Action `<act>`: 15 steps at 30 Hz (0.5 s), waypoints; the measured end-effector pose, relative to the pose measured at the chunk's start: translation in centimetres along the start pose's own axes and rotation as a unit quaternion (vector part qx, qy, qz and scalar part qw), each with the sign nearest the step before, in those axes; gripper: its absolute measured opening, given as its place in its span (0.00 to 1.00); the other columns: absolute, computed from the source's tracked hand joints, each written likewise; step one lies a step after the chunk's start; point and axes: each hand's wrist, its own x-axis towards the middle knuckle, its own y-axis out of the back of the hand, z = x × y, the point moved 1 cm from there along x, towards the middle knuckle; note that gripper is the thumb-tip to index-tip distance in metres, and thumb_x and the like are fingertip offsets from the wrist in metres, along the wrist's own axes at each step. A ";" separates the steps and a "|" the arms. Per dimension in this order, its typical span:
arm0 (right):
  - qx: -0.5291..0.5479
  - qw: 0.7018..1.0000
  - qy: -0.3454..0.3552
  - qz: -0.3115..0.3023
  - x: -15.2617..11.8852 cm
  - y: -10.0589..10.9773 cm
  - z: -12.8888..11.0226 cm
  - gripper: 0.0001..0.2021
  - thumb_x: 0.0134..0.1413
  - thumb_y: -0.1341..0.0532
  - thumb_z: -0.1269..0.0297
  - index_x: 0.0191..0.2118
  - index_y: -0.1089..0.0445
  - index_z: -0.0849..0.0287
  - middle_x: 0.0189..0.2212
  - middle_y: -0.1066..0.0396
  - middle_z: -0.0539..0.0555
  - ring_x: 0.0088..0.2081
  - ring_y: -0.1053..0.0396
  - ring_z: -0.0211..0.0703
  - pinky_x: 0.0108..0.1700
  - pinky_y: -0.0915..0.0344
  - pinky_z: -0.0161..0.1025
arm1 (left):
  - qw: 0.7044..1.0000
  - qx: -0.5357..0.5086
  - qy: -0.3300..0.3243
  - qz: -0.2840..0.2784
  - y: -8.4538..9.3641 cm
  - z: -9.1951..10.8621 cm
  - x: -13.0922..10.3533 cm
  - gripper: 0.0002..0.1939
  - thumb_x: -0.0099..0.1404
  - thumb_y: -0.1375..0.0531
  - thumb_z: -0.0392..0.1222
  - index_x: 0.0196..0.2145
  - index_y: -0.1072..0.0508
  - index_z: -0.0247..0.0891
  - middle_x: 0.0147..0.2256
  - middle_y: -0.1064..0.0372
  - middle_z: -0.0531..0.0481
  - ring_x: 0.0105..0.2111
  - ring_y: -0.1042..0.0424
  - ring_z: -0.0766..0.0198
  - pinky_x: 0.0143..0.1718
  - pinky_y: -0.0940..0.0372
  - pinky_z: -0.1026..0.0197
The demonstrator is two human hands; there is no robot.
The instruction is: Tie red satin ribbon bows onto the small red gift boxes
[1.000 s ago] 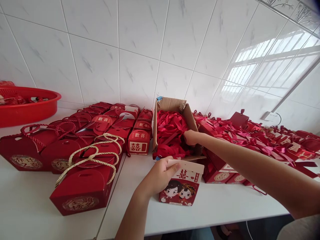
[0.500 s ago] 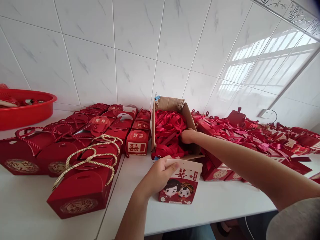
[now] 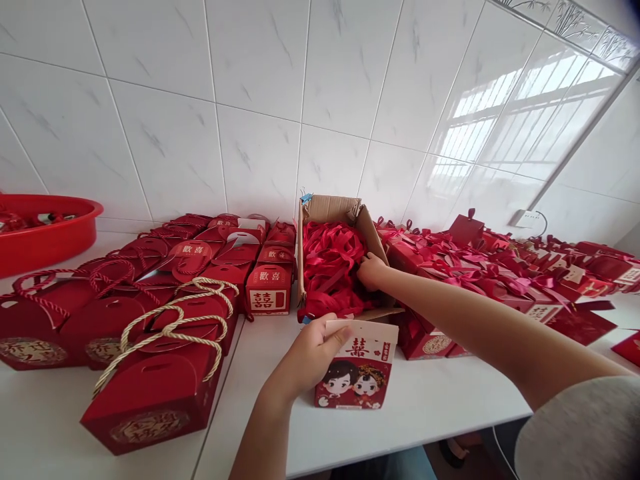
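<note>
My left hand [image 3: 313, 353] is closed on the upper left edge of a red gift box [image 3: 353, 383], thumb across its pale top flap. Two cartoon figures and a double-happiness sign decorate its front, and it stands on the white table close to me. Beyond it is an open cardboard box [image 3: 376, 233] full of loose red ribbons [image 3: 333, 257]. My right hand [image 3: 373, 272] reaches into that box at its right side, fingers curled in on the ribbon, fingertips partly hidden.
Red gift boxes with rope handles [image 3: 145, 400] crowd the left. Many ribbon-tied red boxes [image 3: 500, 287] fill the right. A red plastic basin [image 3: 60, 233] sits at far left. Behind stands a tiled wall [image 3: 260, 160] with a power strip [image 3: 527, 218] near it at right.
My right hand has shifted slightly within the ribbons, and more of its curled fingers shows. The left hand keeps its hold on the gift box. The whole view has swung slightly.
</note>
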 end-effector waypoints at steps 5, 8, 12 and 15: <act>-0.094 0.994 -0.029 0.043 0.2 -0.9 -0.3 0.15 0.61 0.41 0.62 0.51 0.34 0.61 0.51 0.34 0.58 0.49 0.33 0.48 0.50 0.33 0.51 | 1.000 -0.015 0.007 0.005 0.0 -0.2 0.0 0.22 0.64 0.43 0.55 0.47 0.26 0.38 0.41 0.29 0.48 0.43 0.30 0.57 0.45 0.35 0.60; -0.106 0.991 -0.045 0.070 0.6 -1.6 -0.7 0.15 0.61 0.42 0.61 0.51 0.34 0.61 0.50 0.33 0.58 0.48 0.32 0.47 0.48 0.32 0.50 | 1.000 -0.023 0.012 0.003 0.0 -0.5 0.1 0.22 0.63 0.43 0.56 0.46 0.26 0.37 0.39 0.28 0.47 0.42 0.29 0.56 0.44 0.35 0.58; -0.105 0.988 -0.064 0.097 1.1 -2.0 -0.6 0.15 0.61 0.42 0.61 0.52 0.34 0.61 0.50 0.33 0.59 0.47 0.32 0.47 0.47 0.32 0.49 | 0.999 -0.030 0.015 -0.003 0.0 -0.6 0.1 0.22 0.63 0.43 0.56 0.45 0.26 0.37 0.38 0.27 0.48 0.41 0.29 0.55 0.44 0.35 0.57; -0.103 0.986 -0.076 0.110 1.4 -2.1 -0.4 0.15 0.61 0.42 0.61 0.52 0.34 0.62 0.50 0.33 0.59 0.47 0.32 0.47 0.47 0.32 0.49 | 1.000 -0.021 0.010 -0.001 0.0 -0.6 0.1 0.22 0.63 0.43 0.56 0.45 0.26 0.37 0.39 0.28 0.48 0.41 0.29 0.55 0.44 0.36 0.57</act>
